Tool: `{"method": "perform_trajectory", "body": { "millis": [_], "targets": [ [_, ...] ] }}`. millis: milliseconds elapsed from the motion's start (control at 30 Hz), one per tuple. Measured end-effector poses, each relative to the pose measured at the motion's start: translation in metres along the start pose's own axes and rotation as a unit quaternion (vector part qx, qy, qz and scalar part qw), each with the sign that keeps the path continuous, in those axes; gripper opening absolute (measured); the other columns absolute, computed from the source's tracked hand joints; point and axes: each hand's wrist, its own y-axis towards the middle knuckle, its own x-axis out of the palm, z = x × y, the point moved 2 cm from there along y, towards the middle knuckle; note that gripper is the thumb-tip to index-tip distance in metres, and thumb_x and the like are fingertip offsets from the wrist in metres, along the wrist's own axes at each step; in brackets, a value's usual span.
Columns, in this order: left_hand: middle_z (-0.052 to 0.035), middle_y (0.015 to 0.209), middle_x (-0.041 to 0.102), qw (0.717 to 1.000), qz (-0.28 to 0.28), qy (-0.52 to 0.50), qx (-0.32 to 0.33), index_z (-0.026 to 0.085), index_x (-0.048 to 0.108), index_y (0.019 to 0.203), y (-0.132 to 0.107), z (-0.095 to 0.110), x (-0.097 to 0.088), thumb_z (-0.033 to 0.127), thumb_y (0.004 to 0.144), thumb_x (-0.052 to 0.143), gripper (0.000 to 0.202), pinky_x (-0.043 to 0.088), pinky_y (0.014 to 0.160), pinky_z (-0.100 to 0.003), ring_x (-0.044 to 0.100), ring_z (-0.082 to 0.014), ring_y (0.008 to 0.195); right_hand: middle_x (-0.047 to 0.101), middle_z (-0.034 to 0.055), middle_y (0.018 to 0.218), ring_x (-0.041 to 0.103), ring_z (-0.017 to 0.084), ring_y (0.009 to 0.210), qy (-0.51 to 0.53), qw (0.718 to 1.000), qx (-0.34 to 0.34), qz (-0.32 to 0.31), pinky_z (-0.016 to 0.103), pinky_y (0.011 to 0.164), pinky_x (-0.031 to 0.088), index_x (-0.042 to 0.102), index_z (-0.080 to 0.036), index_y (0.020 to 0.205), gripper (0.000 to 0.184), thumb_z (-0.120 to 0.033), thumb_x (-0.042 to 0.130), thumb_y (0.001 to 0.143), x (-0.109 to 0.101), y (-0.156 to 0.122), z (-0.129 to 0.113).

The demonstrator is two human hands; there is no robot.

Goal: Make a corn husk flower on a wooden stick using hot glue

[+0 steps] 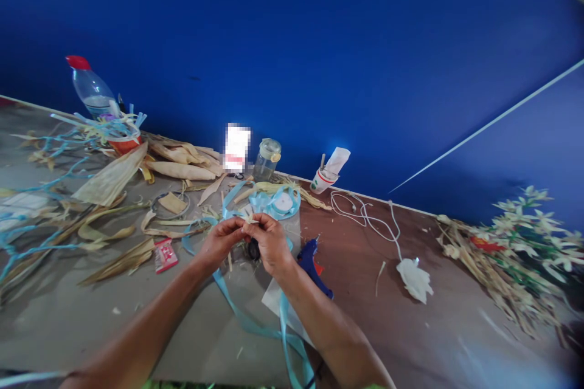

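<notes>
Over the middle of the table, my left hand (224, 242) and my right hand (272, 244) meet. Thumbs and fingers of both are closed on a small pale piece of corn husk (249, 219), mostly hidden by the fingertips. Light blue ribbon (246, 323) runs beneath my wrists and down to the front edge. Its spool (283, 202) lies just beyond my hands. A small dark object (253, 249), too covered to identify, shows below my fingers. Right of my right wrist rests a blue glue gun (312, 267).
Dried corn husks (182, 161) and blue-wrapped stems (45, 243) spread across the left. Along the wall stand a bottle (93, 88), a glass jar (267, 158) and a paper cup (323, 181). A white cable (365, 214) and white flowers (529, 219) lie right.
</notes>
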Motion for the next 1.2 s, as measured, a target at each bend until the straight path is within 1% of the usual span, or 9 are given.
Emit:
{"method": "perform_trajectory", "body": {
  "millis": [233,433,600,667,767,867,1033,1100,1200],
  "targets": [
    [0.0004,0.062,0.060,1.000,-0.007,0.009,-0.009,0.016,0.066,0.069,0.000,0.003,0.003,0.032,0.071,0.070,0.017,0.041,0.065,-0.024,0.053,-0.0119,0.062,0.050,-0.0081,0.052,0.044,0.008,0.048,0.001,1.000,-0.005,0.005,0.022,0.052,0.033,0.056,-0.018,0.068,0.021,-0.024,0.073,0.056,-0.001,0.001,0.003],
    [0.0006,0.062,0.062,0.998,0.046,-0.032,0.015,0.017,0.067,0.075,0.003,0.006,-0.003,0.033,0.068,0.072,0.019,0.042,0.068,-0.026,0.056,-0.0125,0.062,0.053,-0.0056,0.068,0.048,0.008,0.056,0.002,1.000,-0.010,-0.011,0.022,0.059,0.039,0.063,-0.019,0.088,0.034,-0.021,0.073,0.055,-0.013,0.006,-0.007],
    [0.0020,0.061,0.063,0.991,0.113,-0.054,0.051,0.019,0.065,0.079,0.006,0.017,-0.011,0.032,0.068,0.072,0.019,0.044,0.067,-0.027,0.056,-0.0118,0.059,0.053,-0.0046,0.060,0.042,0.008,0.051,-0.170,0.984,-0.044,0.021,0.022,0.055,0.035,0.066,-0.017,0.082,0.016,-0.024,0.062,0.068,-0.039,0.011,-0.013],
    [0.0020,0.060,0.061,0.990,0.126,-0.032,0.061,0.019,0.066,0.081,0.006,0.021,-0.015,0.034,0.071,0.069,0.019,0.044,0.067,-0.026,0.055,-0.0118,0.061,0.057,-0.0030,0.062,0.047,0.010,0.055,-0.280,0.957,-0.079,0.010,0.024,0.058,0.038,0.067,-0.017,0.080,0.014,-0.023,0.056,0.074,-0.043,0.012,-0.015],
    [0.0017,0.061,0.060,0.988,0.139,-0.006,0.067,0.018,0.065,0.084,0.008,0.022,-0.020,0.035,0.073,0.067,0.020,0.043,0.065,-0.024,0.054,-0.0114,0.061,0.065,0.0014,0.077,0.058,0.015,0.075,-0.433,0.893,-0.116,-0.049,0.027,0.074,0.043,0.069,-0.018,0.080,0.017,-0.015,0.053,0.077,-0.038,0.013,-0.013],
    [0.0012,0.062,0.060,0.986,0.148,0.017,0.070,0.018,0.065,0.084,0.008,0.020,-0.022,0.034,0.072,0.067,0.021,0.042,0.064,-0.024,0.055,-0.0118,0.061,0.066,0.0052,0.090,0.059,0.016,0.088,-0.555,0.814,-0.130,-0.109,0.026,0.083,0.042,0.070,-0.017,0.089,0.024,-0.009,0.050,0.079,-0.027,0.015,-0.006],
    [0.0010,0.061,0.060,0.988,0.137,0.022,0.067,0.017,0.065,0.083,0.007,0.019,-0.020,0.033,0.073,0.068,0.019,0.042,0.062,-0.024,0.054,-0.0116,0.061,0.061,0.0086,0.099,0.054,0.021,0.096,-0.716,0.663,-0.145,-0.164,0.029,0.083,0.040,0.067,-0.020,0.101,0.026,-0.016,0.052,0.080,-0.013,0.020,0.013],
    [0.0009,0.061,0.060,0.989,0.133,0.018,0.062,0.017,0.065,0.083,0.006,0.019,-0.019,0.032,0.073,0.068,0.018,0.042,0.061,-0.023,0.054,-0.0113,0.061,0.059,0.0100,0.098,0.053,0.023,0.095,-0.740,0.637,-0.152,-0.154,0.032,0.081,0.040,0.067,-0.018,0.099,0.026,-0.015,0.053,0.078,-0.009,0.022,0.019],
    [0.0008,0.060,0.060,0.990,0.130,0.016,0.052,0.017,0.065,0.083,0.005,0.019,-0.018,0.033,0.072,0.068,0.019,0.042,0.058,-0.023,0.054,-0.0113,0.059,0.058,0.0101,0.096,0.052,0.023,0.094,-0.732,0.646,-0.160,-0.145,0.033,0.080,0.041,0.066,-0.016,0.093,0.020,-0.015,0.051,0.079,-0.007,0.026,0.021]
  ]
}}
